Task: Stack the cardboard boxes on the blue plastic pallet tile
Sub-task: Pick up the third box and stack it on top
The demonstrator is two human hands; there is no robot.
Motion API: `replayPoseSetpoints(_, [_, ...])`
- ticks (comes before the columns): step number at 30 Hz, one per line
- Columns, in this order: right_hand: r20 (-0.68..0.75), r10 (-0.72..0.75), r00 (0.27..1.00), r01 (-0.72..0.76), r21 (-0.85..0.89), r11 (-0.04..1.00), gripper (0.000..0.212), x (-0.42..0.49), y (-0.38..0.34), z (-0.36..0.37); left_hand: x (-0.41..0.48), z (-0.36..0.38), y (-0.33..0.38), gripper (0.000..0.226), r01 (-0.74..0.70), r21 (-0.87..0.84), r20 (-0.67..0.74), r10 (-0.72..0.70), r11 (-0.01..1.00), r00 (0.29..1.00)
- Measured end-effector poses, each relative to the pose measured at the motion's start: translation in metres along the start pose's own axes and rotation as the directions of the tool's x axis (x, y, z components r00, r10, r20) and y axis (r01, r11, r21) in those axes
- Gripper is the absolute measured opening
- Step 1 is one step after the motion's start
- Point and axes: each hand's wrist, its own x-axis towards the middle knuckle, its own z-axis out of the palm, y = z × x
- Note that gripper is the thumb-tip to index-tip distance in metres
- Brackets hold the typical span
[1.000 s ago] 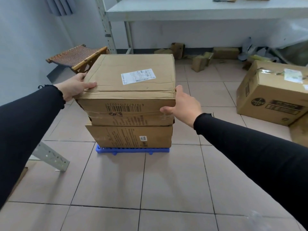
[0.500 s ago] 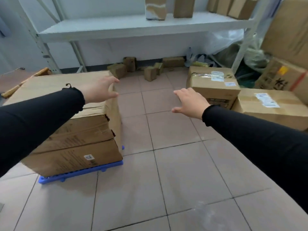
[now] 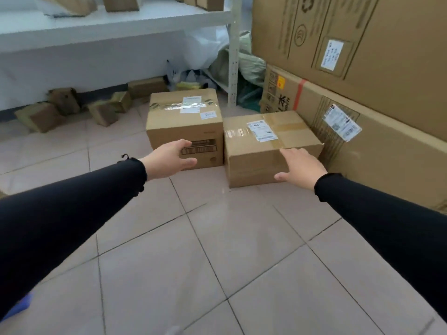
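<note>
Left grip (image 3: pixel 169 158): my hand open, empty, before the taller box (image 3: pixel 184 122).
Right grip (image 3: pixel 301 167): open, at the near corner of the low box (image 3: pixel 271 141); contact unclear.
Boxes: side by side on the floor (image 3: pixel 217 250), touching.
Blue pallet tile (image 3: pixel 18 308): a sliver at lower left.

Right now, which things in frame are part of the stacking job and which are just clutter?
Job:
- taller box, in front of the open left hand
- lower box, open right hand at its near corner
- blue sliver at bottom left, possibly the pallet tile

Lying about:
- small crumpled boxes by the wall
- bags under the shelf
- big cartons on the right
</note>
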Motion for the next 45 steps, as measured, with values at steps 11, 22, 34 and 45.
replayPoseSetpoints(11, [0.051,0.325,0.944,-0.324,0.313,0.893,0.110,0.093,0.145,0.043,0.134,0.104,0.058,0.087,0.232,-0.411,0.095,-0.212,0.882,0.973])
replayPoseSetpoints(22, [0.188,0.443,0.876,-0.422,0.743,0.519,0.088,0.094,0.161,0.068,0.149,0.149,0.074,0.094,0.395,-0.729,0.208,-0.368,0.559,0.906])
replayPoseSetpoints(34, [-0.048,0.419,0.907,-0.222,0.790,0.572,0.086,-0.040,0.118,0.039,-0.002,0.115,0.077,0.063,0.189,-0.915,0.123,-0.198,0.358,0.972])
replayPoseSetpoints(45, [-0.282,0.068,0.957,0.219,0.855,0.470,0.062,-0.050,-0.165,-0.058,-0.176,-0.114,-0.101,0.045,-0.049,-0.871,-0.273,-0.397,0.490,0.876])
